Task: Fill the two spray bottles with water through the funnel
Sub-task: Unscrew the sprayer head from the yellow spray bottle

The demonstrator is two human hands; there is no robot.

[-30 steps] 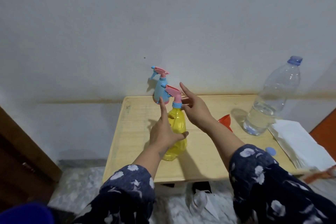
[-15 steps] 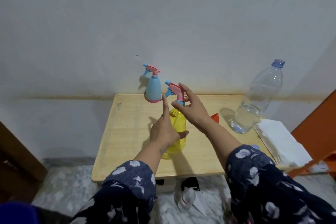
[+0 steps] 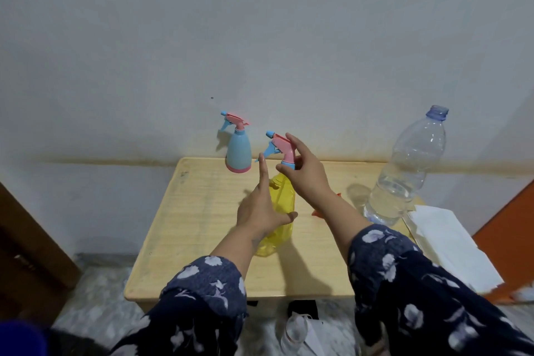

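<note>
The yellow spray bottle [image 3: 279, 211] stands upright near the middle of the wooden table [image 3: 187, 228]. The left hand [image 3: 260, 205] holds its body, thumb curled across the front and index finger pointing straight up beside the neck. The right hand [image 3: 306, 173] pinches the bottle's collar just under the pink trigger head [image 3: 281, 146], fingers curled round it from the right. The blue spray bottle [image 3: 238, 150] stands upright at the table's far edge, apart from both hands. The orange funnel [image 3: 318, 212] lies on the table, mostly hidden behind the right forearm. The large clear water bottle [image 3: 404, 170], uncapped and partly full, stands at the right beside 1 stack of white paper napkins [image 3: 445, 243].
</note>
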